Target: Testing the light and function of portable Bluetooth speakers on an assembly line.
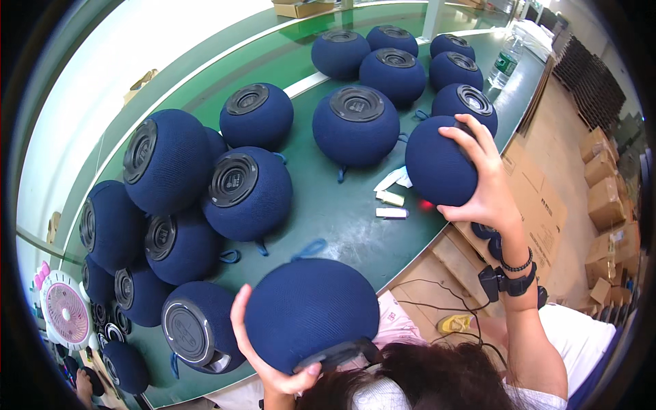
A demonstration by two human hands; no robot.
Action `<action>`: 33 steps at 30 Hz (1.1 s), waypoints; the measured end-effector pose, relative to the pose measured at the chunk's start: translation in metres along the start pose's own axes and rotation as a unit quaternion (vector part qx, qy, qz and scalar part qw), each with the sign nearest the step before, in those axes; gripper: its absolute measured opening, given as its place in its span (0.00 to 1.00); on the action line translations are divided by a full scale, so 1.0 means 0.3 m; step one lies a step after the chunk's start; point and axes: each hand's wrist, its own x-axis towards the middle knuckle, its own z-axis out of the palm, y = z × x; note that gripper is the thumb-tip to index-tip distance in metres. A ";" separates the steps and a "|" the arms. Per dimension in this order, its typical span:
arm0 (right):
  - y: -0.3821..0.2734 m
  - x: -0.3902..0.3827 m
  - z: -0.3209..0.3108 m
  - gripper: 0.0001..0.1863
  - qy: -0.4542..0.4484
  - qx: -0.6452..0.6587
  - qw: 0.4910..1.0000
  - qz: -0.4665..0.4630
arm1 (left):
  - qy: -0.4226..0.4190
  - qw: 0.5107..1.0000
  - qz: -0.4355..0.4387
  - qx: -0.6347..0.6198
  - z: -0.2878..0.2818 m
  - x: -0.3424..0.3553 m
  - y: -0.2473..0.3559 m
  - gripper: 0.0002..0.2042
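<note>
My left hand (pixel 272 374) is closed around the side and underside of a dark blue fabric-covered round speaker (pixel 311 311) at the front edge of the table. A blue cord loop sticks out at its far side. Raised at the right, my right hand (pixel 490 179) grips a second round speaker (pixel 437 164) between spread fingers and thumb. A small red glow shows below that one. Beside the left hand's speaker rests another speaker (pixel 198 328) with a grey ringed end. Between the hands lie two small white tubes (pixel 391 213) and a crumpled white piece (pixel 393 179).
Several more blue speakers (pixel 355 126) stand with black round bases up on the green table (pixel 328 232), some stacked at the left. A water bottle (pixel 506 63) is far right, a pink fan (pixel 66 311) at left. Cardboard boxes (pixel 605 198) line the right; another person's hand (pixel 85 388) shows lower left.
</note>
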 end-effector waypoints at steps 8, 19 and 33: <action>-0.251 0.083 0.017 0.48 -0.110 0.082 0.977 -0.161 | -0.027 0.998 -0.048 -0.012 0.003 -0.057 0.029 0.58; -0.354 0.059 0.197 0.53 -0.168 -0.018 0.966 -0.198 | -0.042 0.993 -0.069 0.083 -0.029 -0.052 0.040 0.58; -0.036 0.015 0.092 0.41 -0.139 0.288 0.944 0.083 | 0.018 1.000 -0.018 -0.001 0.016 0.027 -0.026 0.52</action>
